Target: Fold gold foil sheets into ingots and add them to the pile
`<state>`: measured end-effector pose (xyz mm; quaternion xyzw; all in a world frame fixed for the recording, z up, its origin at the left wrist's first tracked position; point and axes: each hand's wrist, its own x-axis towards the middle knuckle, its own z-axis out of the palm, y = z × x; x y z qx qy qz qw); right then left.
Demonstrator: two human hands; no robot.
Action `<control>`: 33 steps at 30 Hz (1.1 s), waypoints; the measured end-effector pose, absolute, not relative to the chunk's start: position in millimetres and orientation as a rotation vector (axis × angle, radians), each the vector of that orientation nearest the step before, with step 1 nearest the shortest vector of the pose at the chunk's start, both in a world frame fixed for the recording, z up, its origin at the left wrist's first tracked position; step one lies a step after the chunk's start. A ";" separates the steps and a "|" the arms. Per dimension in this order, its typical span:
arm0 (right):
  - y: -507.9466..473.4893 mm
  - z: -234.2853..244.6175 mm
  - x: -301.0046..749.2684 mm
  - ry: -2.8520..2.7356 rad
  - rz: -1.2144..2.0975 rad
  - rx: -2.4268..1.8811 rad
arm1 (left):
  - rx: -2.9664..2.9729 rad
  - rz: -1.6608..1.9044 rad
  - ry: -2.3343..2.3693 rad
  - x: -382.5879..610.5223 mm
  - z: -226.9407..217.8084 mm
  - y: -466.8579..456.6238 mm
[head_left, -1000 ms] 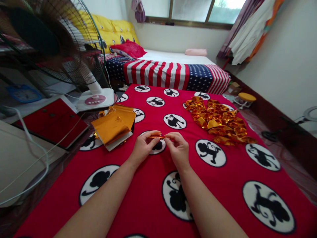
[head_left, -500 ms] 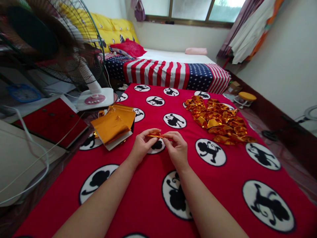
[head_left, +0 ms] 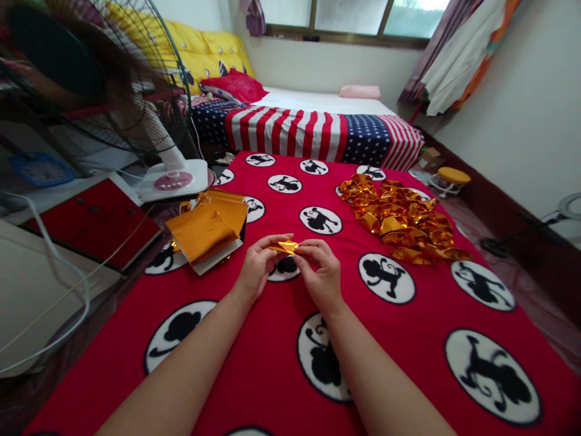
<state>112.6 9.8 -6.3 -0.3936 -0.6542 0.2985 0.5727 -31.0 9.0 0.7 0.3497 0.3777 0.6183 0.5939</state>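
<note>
A small folded piece of gold foil (head_left: 284, 247) is pinched between my left hand (head_left: 259, 267) and my right hand (head_left: 320, 274), held just above a red fleece blanket (head_left: 254, 345) printed with black monkeys in white circles. To the left of my left hand lies a stack of gold foil sheets (head_left: 204, 232) on a white backing. Right of my right hand sits a heaped pile of folded gold foil strips (head_left: 394, 218), out of reach of my fingers.
An electric fan with a white base (head_left: 172, 180) stands past the blanket's far left corner, beside a red folder (head_left: 91, 224) and a white cable (head_left: 59, 284). Beyond the blanket is a bed with a stars-and-stripes cover (head_left: 308, 134).
The foil between my fingers has gone from a thin strip to a shorter, wider folded shape. My hands have drawn slightly closer around it.
</note>
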 end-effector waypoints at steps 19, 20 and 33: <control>13.6 -14.3 113.1 -1.558 0.653 -1.170 | 1.569 1.326 1.335 -27.9 -9.4 6.6; 13.7 -15.0 113.2 -1.547 0.659 -1.170 | 1.604 1.317 1.364 -28.2 -10.2 6.6; 14.4 -13.0 117.9 -1.557 0.602 -1.189 | 2.035 1.166 1.478 -32.0 -11.6 8.7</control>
